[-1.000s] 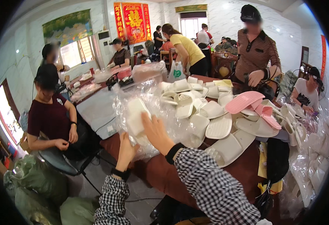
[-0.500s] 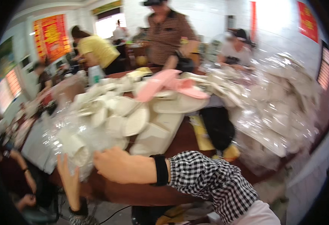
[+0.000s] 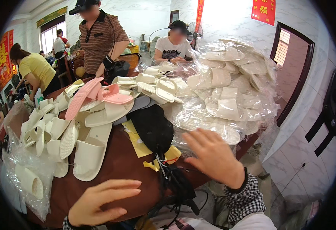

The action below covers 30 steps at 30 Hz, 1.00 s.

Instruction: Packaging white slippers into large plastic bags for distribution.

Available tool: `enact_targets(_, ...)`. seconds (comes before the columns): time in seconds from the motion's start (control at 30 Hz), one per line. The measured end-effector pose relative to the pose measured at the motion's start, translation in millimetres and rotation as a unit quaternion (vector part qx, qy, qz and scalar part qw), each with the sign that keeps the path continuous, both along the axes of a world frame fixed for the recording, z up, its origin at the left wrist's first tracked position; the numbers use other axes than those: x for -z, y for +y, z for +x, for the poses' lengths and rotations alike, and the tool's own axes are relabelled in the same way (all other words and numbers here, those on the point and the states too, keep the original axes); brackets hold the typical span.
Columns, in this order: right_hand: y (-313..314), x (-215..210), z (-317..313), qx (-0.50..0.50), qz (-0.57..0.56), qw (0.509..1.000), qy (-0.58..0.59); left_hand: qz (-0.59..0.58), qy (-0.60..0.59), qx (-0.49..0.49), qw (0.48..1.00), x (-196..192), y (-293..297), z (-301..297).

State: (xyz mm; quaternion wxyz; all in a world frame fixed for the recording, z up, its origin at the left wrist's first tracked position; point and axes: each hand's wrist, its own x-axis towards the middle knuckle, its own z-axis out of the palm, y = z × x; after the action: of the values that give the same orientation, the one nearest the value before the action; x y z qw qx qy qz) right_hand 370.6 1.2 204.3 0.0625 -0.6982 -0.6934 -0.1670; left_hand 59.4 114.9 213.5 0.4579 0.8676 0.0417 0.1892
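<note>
Above the near part of the table, my left hand (image 3: 99, 201) is open, fingers stretched to the right and holding nothing. My right hand (image 3: 216, 157) is also open and bare, its fingers spread just in front of clear-bagged cream slippers (image 3: 229, 109); I cannot tell if the fingertips touch the plastic. Loose cream slippers (image 3: 89, 159) lie heaped left of centre, with a pair of pink slippers (image 3: 83, 97) on top. One more cream slipper (image 3: 29, 181) sits in a clear plastic bag (image 3: 41, 201) at the left. Between the hands lie a black cloth item (image 3: 150, 124) and yellow paper (image 3: 137, 138).
Black cables (image 3: 175, 184) hang at the near edge of the brown table (image 3: 126, 168). Across it stands a person in a striped shirt (image 3: 99, 34); another in a white T-shirt (image 3: 172, 48) sits behind the bags. A person in yellow (image 3: 37, 73) bends at far left.
My view has swung to the right. My right hand has moved from the bagged slipper on the left across to the big bagged heap. Both hands are now apart and open.
</note>
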Motion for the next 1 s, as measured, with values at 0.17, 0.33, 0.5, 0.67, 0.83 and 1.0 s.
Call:
enact_targets(0.17,-37.0,32.0,90.1,0.174,-0.013,0.983,-0.053,-0.225,-0.123,-0.121,0.959,30.6,42.7,13.6)
enact_targets(0.33,-43.1,34.8,131.0,0.105,0.095,0.985,0.103,-0.270,-0.149,-0.259,0.915,69.8,92.3,3.7)
enact_targets(0.5,-18.6,32.8,148.1,0.230,0.205,0.944,0.118,-0.310,-0.154,-0.256,0.903,82.5,107.4,-8.3)
enact_targets(0.67,4.3,30.3,179.0,0.228,0.308,0.904,0.188,-0.350,-0.151,-0.267,0.885,95.4,114.6,-18.2)
enact_targets(0.83,16.0,28.8,222.5,0.180,0.430,0.843,0.269,-0.359,-0.162,-0.261,0.881,96.3,114.3,-19.1)
enact_targets(1.0,31.0,33.4,246.3,0.094,0.453,0.715,0.523,-0.362,-0.161,-0.272,0.877,94.6,109.8,-18.5)
